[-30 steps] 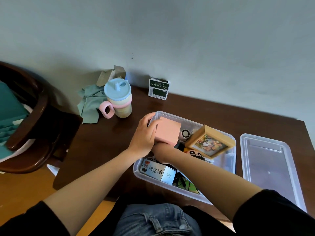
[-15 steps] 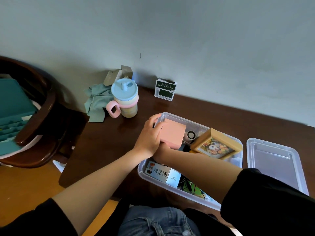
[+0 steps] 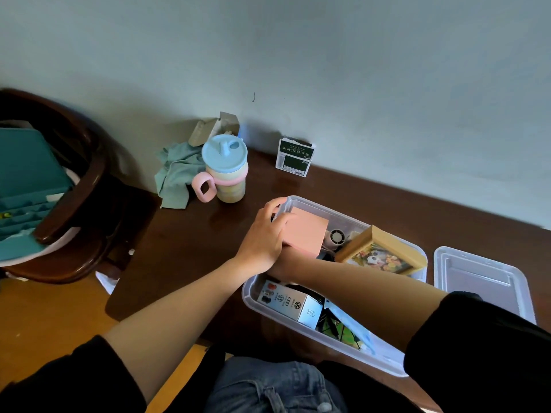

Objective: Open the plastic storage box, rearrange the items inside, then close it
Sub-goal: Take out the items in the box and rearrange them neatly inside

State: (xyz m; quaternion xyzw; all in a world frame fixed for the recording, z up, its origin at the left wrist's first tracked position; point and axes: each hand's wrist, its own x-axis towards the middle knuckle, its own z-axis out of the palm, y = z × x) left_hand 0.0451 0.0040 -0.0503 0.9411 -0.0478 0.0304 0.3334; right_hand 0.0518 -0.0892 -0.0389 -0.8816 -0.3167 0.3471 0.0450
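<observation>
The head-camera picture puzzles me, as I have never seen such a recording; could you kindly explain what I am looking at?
There is no machine here: a person wears one wide-angle camera on the head, which looks down at their own two hands. They sit at a dark wooden table. On it stands a clear plastic storage box, open, with its lid lying beside it to the right. The left hand grips a pink box at the box's far left corner. The right hand is hidden under the left hand and the pink box, so its grip cannot be seen. Inside the box also lie a wooden picture frame and a white carton. Behind stand a lidded cup, a green cloth and a small green pack.
</observation>
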